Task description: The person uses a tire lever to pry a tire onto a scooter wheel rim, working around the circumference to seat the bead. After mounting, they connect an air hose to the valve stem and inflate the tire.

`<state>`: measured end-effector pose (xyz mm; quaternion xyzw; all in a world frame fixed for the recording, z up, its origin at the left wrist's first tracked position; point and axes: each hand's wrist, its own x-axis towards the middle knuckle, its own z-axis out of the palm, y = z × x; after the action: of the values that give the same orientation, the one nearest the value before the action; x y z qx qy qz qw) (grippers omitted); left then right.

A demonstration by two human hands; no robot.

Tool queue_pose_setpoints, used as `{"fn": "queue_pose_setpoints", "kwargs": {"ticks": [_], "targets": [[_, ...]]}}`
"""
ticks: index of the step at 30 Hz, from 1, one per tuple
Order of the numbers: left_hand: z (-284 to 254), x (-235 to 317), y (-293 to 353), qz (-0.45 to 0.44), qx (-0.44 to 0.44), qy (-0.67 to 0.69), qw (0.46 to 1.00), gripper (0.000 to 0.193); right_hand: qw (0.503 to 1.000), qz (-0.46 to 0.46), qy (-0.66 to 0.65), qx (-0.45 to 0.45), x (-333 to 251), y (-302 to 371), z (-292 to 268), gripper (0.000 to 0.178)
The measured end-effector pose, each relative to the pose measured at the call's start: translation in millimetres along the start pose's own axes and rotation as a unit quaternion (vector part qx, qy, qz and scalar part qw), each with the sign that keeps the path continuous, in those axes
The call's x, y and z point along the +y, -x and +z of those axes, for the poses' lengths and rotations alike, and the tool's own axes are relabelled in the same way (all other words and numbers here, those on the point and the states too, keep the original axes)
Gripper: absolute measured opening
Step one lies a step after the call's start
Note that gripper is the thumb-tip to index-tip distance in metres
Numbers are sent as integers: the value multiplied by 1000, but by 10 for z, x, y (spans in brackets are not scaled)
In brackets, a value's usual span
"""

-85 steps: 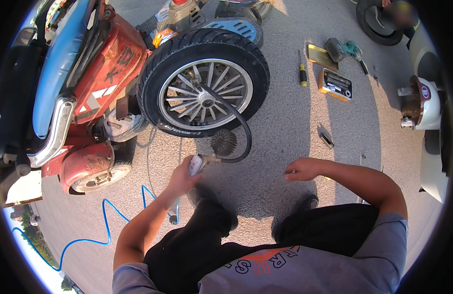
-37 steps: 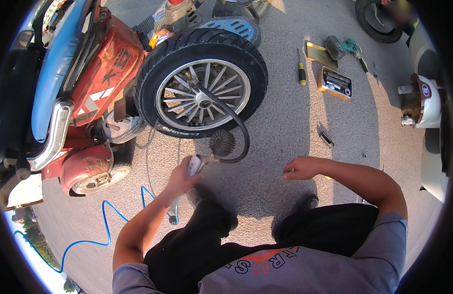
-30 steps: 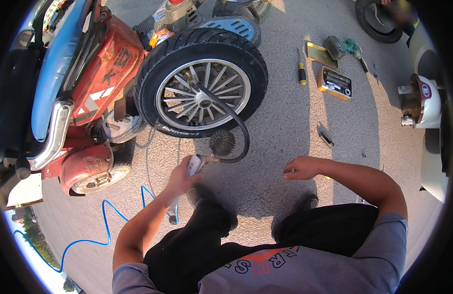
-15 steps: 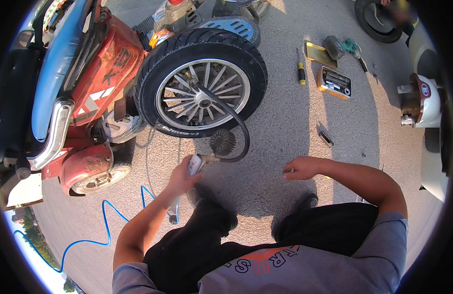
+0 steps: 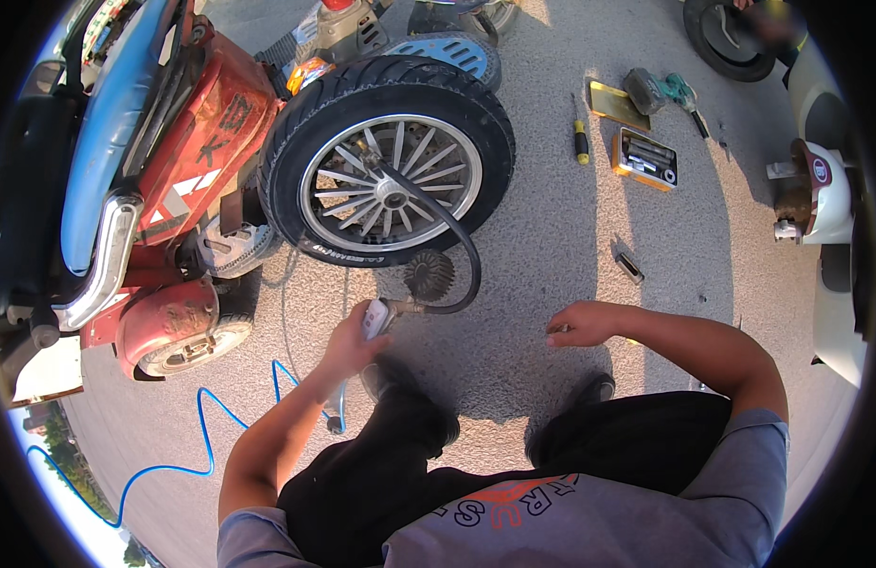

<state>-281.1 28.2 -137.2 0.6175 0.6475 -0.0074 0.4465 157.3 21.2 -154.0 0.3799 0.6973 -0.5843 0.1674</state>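
My left hand [image 5: 351, 341] is wrapped round a tire inflator [image 5: 376, 318] with a pale gauge face. From it a black rubber hose [image 5: 475, 260] curves up to the spoked wheel [image 5: 389, 194], where its end meets the valve area near the hub. The black tire [image 5: 481, 114] on that wheel is held off the ground, tilted toward me. My right hand [image 5: 582, 325] hovers over the ground with curled fingers; a tiny thing shows at the fingertips, too small to name. Between wheel and inflator lies a dark ribbed round part [image 5: 429, 275].
A red scooter [image 5: 206, 133] stands at the left, near a coiled blue air hose [image 5: 207, 426]. On the right lie a screwdriver [image 5: 581, 142], a tin of sockets [image 5: 645, 159], a cordless impact wrench [image 5: 661, 92] and a loose socket [image 5: 629, 268]. Another person [image 5: 774, 24] is by a tire [image 5: 727, 47].
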Motion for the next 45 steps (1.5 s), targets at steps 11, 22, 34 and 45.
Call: {"fn": "queue_pose_setpoints", "kwargs": {"ticks": [11,22,34,45], "targets": [[-15,-2,-2,3,-7,6,1000,75,1000,7,-4,-2,-8,-13,-12,54],[-3,-6,-18,-2,-9,11,1000,74,1000,-6,-3,2,16,-20,-17,53],[-7,14,-31,2,-6,1,1000,74,1000,-10,-9,-1,31,-33,-31,51],[9,-37,-7,10,-1,-3,1000,74,1000,-13,-4,-7,10,-57,-47,51]]}}
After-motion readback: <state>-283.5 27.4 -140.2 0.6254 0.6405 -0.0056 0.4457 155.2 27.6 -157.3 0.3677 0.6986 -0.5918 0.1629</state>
